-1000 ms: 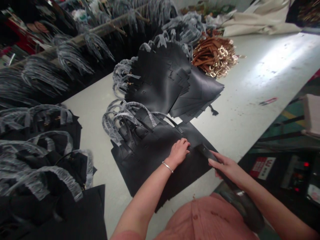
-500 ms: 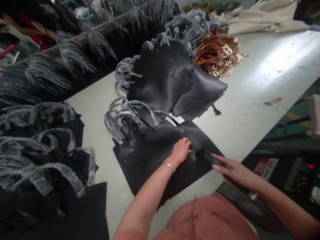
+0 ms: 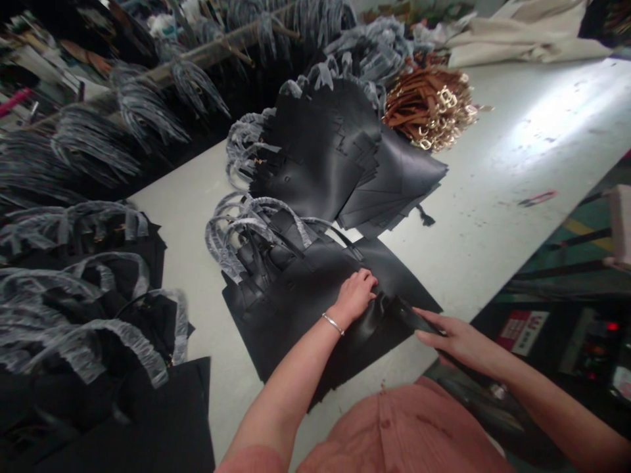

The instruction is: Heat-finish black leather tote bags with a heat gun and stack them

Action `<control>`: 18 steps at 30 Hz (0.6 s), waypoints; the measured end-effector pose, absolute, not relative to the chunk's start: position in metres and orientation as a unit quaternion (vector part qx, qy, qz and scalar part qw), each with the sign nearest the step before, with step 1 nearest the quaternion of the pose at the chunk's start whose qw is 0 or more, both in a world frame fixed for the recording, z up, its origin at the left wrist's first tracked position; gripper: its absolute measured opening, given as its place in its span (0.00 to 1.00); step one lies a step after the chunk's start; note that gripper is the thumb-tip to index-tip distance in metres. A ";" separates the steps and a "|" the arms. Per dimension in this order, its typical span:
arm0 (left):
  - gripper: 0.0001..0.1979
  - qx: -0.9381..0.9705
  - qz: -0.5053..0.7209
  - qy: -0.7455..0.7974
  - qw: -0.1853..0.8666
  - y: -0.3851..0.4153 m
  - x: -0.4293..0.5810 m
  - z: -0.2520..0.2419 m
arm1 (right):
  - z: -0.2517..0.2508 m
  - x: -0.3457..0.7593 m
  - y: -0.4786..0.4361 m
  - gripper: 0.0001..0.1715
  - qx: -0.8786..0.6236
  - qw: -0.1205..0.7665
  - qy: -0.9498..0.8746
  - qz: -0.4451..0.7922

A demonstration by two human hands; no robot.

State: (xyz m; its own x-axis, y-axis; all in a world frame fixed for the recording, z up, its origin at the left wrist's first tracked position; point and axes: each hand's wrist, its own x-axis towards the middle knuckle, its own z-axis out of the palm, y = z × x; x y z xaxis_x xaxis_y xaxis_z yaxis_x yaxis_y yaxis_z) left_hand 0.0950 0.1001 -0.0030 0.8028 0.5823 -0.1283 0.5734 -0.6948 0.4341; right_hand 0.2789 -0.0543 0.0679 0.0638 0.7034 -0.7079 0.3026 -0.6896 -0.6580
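Note:
A stack of black leather bag panels [image 3: 315, 295] lies on the table in front of me, with plastic-wrapped handles [image 3: 251, 223] at its far left edge. My left hand [image 3: 355, 293] presses on the top panel, its fingers curled and closed; what they may pinch is hidden. Beside its thumb the leather shows a shiny fold. At the panel's right side, my right hand [image 3: 453, 338] grips a dark strap-like black leather piece [image 3: 419, 318] between thumb and fingers. That piece runs from the panel back under the hand, past the table edge; its far end is unclear.
More black panels [image 3: 320, 157] are fanned out behind. Brown straps with gold buckles [image 3: 428, 105] lie beyond them. Wrapped-handle bag pieces [image 3: 98, 328] fill the left. A small red-handled tool [image 3: 539, 198] rests on the table [image 3: 497, 230]. Bundled handles [image 3: 93, 141] hang at a rail.
My right hand has shifted slightly left and down with the strap-like piece. The leather between the hands has bulged into a shinier fold. My left hand has barely moved.

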 end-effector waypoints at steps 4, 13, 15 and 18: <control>0.16 0.919 0.005 0.318 0.233 0.100 0.096 -0.006 | 0.068 0.278 -0.050 0.40 -0.753 0.254 -0.326 0.512; 0.15 0.920 0.022 0.319 0.228 0.100 0.096 -0.008 | 0.063 0.267 -0.059 0.40 -0.684 0.219 -0.297 0.630; 0.15 0.921 0.035 0.317 0.222 0.099 0.095 -0.008 | 0.062 0.267 -0.050 0.39 -0.694 0.252 -0.280 0.614; 0.15 0.922 0.045 0.318 0.216 0.099 0.094 -0.010 | 0.066 0.275 -0.042 0.39 -0.721 0.308 -0.259 0.564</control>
State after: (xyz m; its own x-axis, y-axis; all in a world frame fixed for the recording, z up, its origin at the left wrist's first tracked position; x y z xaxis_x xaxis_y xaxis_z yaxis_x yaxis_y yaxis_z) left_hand 0.0942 0.0992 -0.0105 0.7938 0.6058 -0.0537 0.5667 -0.7046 0.4271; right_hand 0.2749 -0.0421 0.0659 0.2297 0.7211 -0.6536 0.0271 -0.6761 -0.7363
